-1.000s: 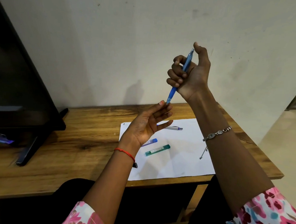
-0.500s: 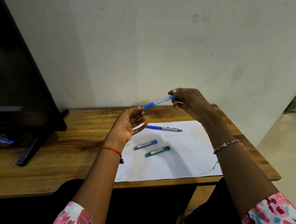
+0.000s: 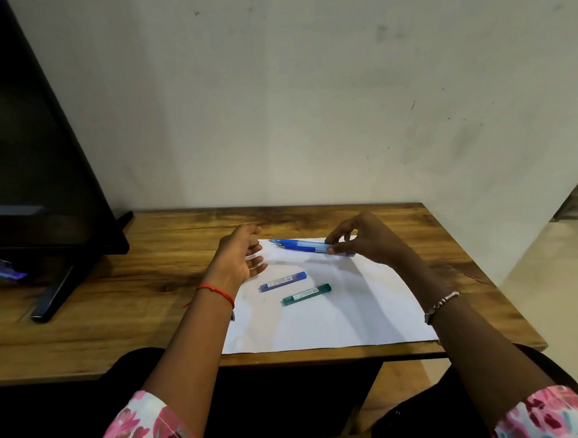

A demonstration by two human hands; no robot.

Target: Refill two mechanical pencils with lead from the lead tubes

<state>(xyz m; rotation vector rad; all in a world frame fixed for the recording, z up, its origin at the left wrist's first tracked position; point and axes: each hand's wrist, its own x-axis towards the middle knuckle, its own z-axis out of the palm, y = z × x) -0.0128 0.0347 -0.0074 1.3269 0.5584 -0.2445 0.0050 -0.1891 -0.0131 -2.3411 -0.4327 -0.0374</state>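
Two blue mechanical pencils lie side by side at the far edge of the white paper sheet [image 3: 343, 308]. My right hand [image 3: 363, 239] pinches the rear end of the light-blue pencil [image 3: 308, 244], which lies just behind the darker blue pencil [image 3: 299, 248]. My left hand [image 3: 240, 258] hovers to their left with fingers relaxed and holds nothing. A purple lead tube [image 3: 282, 281] and a green lead tube [image 3: 306, 294] lie on the sheet nearer to me, both slanted.
The wooden table [image 3: 164, 266] stands against a plain wall. A black monitor [image 3: 33, 158] on a stand fills the left side. The table's right edge drops to the floor.
My right hand has brought the light-blue pencil down from the air to the sheet beside the other pencil. My left hand has lowered and drifted left.
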